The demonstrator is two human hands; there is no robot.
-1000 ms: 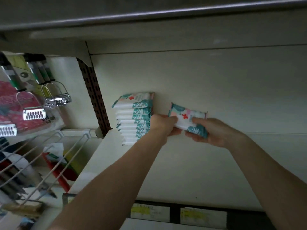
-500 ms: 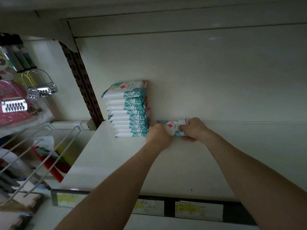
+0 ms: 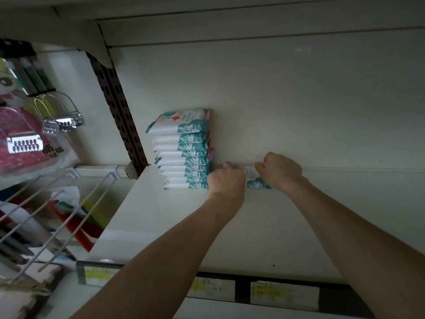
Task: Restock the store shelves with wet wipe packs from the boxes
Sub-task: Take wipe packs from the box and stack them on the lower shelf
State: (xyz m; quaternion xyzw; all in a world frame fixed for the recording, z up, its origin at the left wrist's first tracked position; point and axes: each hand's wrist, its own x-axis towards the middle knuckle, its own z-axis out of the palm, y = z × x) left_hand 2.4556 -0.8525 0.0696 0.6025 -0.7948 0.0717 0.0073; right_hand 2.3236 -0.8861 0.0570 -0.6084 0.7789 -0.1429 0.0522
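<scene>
**Pack at the back of the shelf, both hands on it**

Obs.: One wet wipe pack [image 3: 251, 173] appears to lie flat on the shelf [image 3: 161, 226]. It sits close against the back wall [image 3: 299, 111], just right of the stack of packs [image 3: 186, 153]. The left hand [image 3: 226, 180] curls round its left end and the right hand [image 3: 279, 172] round its right end. Only a middle strip of the pack shows between them. The fingertips are hidden behind the knuckles, so the depth of the hold cannot be told. The left knuckles are touching or nearly touching the foot of the stack; which one cannot be told.

The stack is tall, its upper packs shifted left of the lower ones. The boxes are not in view.

Judgement: this looks like the first pack of a second column, not yet let go.

Risks:
1. The left hand, on pulling out, may drag the lowest packs. Soft film wrappers slide easily, and the uneven stack could tip toward the slotted upright [image 3: 117, 111].
2. If the pack settles skewed, later packs laid on it would probably lean.
3. The arms are at full reach in dim light and the hands cover the pack. Alignment is likely judged by feel, so an error may go unnoticed.
</scene>
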